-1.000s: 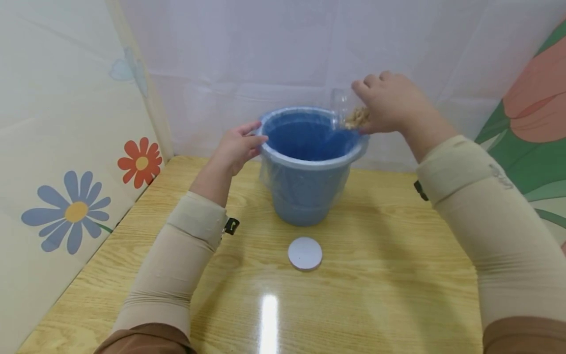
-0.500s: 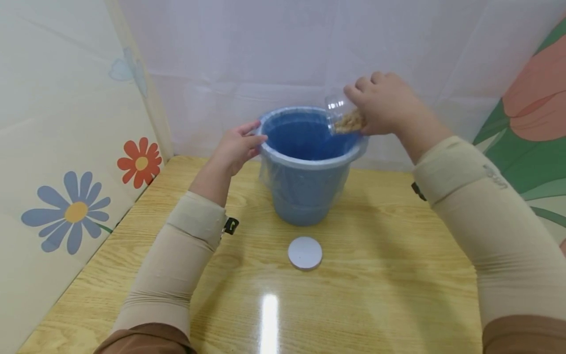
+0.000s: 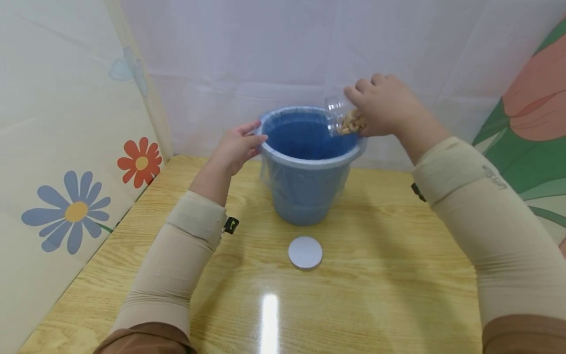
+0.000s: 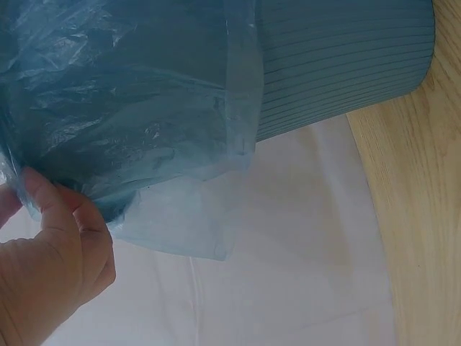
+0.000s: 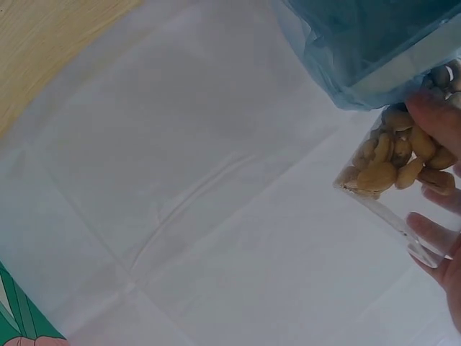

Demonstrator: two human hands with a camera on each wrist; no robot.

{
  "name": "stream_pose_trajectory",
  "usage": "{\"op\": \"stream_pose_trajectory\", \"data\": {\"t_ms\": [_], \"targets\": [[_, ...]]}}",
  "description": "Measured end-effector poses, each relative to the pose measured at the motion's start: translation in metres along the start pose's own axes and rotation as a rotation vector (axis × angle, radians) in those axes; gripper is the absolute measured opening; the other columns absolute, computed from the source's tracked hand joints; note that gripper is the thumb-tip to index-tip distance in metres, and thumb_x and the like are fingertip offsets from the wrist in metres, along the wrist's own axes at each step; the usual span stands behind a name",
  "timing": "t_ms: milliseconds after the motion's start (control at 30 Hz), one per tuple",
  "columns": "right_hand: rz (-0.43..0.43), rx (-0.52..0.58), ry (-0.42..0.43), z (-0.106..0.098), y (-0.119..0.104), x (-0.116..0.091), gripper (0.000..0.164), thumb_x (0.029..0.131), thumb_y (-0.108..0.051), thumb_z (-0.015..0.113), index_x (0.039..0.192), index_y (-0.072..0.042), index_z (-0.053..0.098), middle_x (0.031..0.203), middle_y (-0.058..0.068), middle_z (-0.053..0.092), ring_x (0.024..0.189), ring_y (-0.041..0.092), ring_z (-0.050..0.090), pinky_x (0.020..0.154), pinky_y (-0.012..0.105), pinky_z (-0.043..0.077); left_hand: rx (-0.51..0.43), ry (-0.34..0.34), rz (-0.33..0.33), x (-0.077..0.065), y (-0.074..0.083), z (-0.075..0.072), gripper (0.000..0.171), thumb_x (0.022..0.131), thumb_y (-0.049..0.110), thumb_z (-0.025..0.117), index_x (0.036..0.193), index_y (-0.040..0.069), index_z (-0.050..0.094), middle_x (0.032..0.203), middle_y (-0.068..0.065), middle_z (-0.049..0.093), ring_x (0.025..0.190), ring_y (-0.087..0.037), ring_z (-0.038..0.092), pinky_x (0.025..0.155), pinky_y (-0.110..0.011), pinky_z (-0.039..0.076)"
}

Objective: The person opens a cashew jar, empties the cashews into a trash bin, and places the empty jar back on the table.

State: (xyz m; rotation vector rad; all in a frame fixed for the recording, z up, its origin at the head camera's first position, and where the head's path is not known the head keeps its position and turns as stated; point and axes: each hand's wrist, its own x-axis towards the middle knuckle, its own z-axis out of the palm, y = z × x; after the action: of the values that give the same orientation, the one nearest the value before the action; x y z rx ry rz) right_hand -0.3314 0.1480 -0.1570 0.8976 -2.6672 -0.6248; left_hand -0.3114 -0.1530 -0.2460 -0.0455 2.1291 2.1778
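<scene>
A blue bin (image 3: 309,194) stands on the table, lined with a thin translucent blue bag (image 4: 151,108) folded over its rim. My left hand (image 3: 235,150) grips the rim at the left, with the fingers against the bag in the left wrist view. My right hand (image 3: 383,107) holds a clear plastic jar (image 3: 334,108) tilted over the rim's right side, its mouth end facing left over the bin. Brown nuts (image 5: 392,158) lie along the jar's lower wall. The inside of the bin looks dark blue, and its bottom is hidden.
A round white lid (image 3: 305,252) lies on the wooden table (image 3: 362,295) in front of the bin. A white cloth wall (image 3: 247,54) rises close behind it. Flower-printed panels (image 3: 75,211) stand at left and right.
My right hand has moved slightly left and down with the jar, further over the bin. The nuts have shifted inside it. My left hand has stayed at the rim.
</scene>
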Motion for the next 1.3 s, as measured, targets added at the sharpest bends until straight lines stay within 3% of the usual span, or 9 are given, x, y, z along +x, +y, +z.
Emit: {"op": "stream_pose_trajectory", "data": {"t_ms": [400,1300], "targets": [[-0.022,-0.008,0.037,-0.0007,0.0001,0.0,0.096,0.067,-0.041,0.078,0.139,-0.002,0.028,0.125,0.025,0.042,0.108,0.046,0.039,0.095,0.061,0.032,0.014,0.012,-0.015,-0.0002,-0.0008,-0.0015,0.059,0.087,0.009,0.062,0.139,0.022,0.039,0.147,-0.003,0.03,0.121,-0.015,0.045,0.093,-0.025,0.045],[-0.074,-0.069,0.108,0.0053,0.0035,0.0018,0.073,0.07,-0.024,0.075,0.127,-0.001,0.035,0.117,0.027,0.045,0.104,0.048,0.04,0.093,0.062,0.032,0.023,-0.001,-0.002,-0.0002,-0.0014,-0.0028,0.06,0.087,0.009,0.062,0.141,0.022,0.037,0.147,0.002,0.03,0.123,-0.015,0.043,0.094,-0.025,0.045]]}}
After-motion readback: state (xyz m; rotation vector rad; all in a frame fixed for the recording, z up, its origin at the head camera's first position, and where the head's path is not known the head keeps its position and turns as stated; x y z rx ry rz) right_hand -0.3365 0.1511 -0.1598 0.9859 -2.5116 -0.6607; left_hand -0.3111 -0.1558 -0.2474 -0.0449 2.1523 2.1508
